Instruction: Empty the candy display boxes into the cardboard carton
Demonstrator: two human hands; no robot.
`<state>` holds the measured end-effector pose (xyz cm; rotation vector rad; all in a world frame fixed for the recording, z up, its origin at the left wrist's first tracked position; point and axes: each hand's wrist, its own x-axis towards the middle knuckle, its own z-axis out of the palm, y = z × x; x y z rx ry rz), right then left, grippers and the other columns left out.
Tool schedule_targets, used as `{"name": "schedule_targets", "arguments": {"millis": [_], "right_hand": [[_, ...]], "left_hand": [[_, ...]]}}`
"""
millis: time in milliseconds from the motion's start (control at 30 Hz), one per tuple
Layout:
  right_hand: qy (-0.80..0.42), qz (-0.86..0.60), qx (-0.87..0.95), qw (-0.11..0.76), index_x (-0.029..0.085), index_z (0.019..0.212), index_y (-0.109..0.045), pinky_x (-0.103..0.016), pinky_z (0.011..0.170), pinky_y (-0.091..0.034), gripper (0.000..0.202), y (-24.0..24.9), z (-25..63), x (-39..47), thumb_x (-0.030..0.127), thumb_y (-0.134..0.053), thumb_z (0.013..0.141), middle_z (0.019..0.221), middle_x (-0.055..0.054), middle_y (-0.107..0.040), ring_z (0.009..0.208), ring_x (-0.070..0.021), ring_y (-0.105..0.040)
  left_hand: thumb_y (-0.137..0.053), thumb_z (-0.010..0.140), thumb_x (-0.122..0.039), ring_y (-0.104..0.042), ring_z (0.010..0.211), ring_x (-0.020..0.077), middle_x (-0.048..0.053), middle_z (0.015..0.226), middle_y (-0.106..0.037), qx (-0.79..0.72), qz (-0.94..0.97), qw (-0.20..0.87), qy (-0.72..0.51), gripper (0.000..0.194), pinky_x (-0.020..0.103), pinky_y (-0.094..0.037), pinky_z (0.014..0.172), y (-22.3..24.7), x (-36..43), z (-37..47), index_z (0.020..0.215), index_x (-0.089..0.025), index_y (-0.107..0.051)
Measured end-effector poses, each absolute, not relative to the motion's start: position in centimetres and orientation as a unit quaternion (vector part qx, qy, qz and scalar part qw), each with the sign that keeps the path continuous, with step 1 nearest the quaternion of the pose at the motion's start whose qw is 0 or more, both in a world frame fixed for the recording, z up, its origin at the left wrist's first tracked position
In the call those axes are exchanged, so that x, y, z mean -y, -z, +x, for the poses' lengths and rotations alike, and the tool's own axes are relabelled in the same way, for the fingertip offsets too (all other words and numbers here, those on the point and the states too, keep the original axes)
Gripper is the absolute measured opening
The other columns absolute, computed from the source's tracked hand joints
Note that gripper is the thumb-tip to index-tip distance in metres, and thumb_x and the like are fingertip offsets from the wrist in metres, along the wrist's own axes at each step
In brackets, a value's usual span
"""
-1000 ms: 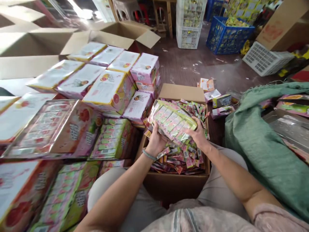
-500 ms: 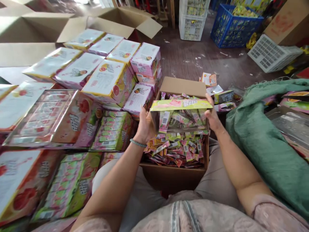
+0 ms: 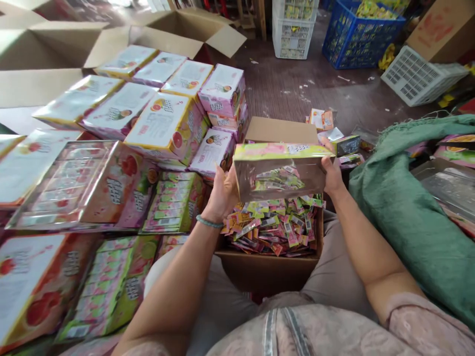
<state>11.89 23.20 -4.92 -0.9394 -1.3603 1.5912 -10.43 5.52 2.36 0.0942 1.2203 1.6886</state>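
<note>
Between my two hands is a display box [image 3: 278, 151] with a pink and yellow-green printed side and clear plastic, tilted over a carton. My left hand [image 3: 224, 194] grips its left end, and my right hand [image 3: 331, 170] holds the right end. Through the clear plastic a small heap of green and pink sachets [image 3: 278, 178] shows. Below it, the open brown carton [image 3: 270, 269] between my legs is heaped with loose sachets [image 3: 272, 230] in green, pink and orange. Its back flap [image 3: 282, 130] stands up behind the box.
Packed fruit-printed boxes [image 3: 159, 123] are stacked on the left, with open cartons [image 3: 55, 47] behind. A green woven sack [image 3: 404, 212] lies at my right. White crates [image 3: 295, 37] and a blue crate [image 3: 359, 37] stand on the far floor. Small opened boxes [image 3: 347, 145] lie beyond my right hand.
The display box has moved slightly up and right in my hands. Fewer sachets show inside it now; most have gone from behind its clear plastic.
</note>
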Motion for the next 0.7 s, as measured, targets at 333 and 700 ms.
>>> {"name": "schedule_targets", "arguments": {"millis": [333, 700], "right_hand": [[-0.622, -0.407, 0.483, 0.463, 0.025, 0.154, -0.054, -0.053, 0.103, -0.059, 0.101, 4.4, 12.6, -23.8, 0.098, -0.025, 0.090, 0.147, -0.016, -0.064, 0.135, -0.0316, -0.064], [-0.597, -0.552, 0.444, 0.378, 0.015, 0.152, -0.058, -0.062, 0.100, -0.057, 0.104, 7.9, 13.0, -35.7, 0.094, -0.028, 0.092, 0.151, -0.029, -0.055, 0.133, -0.0344, -0.065]], "left_hand": [[-0.067, 0.091, -0.075, -0.035, 0.161, 0.0390, 0.011, 0.164, -0.056, -0.759, 0.349, 0.259, -0.486, 0.073, 0.059, -0.022, 0.134, 1.7, -5.5, -11.2, 0.148, -0.029, -0.068], [-0.071, 0.090, -0.033, -0.051, 0.140, 0.0455, 0.022, 0.153, -0.058, -0.744, 0.621, 0.243, 0.052, 0.070, 0.059, -0.047, 0.113, 5.4, -4.1, -5.4, 0.157, -0.019, -0.058]]}}
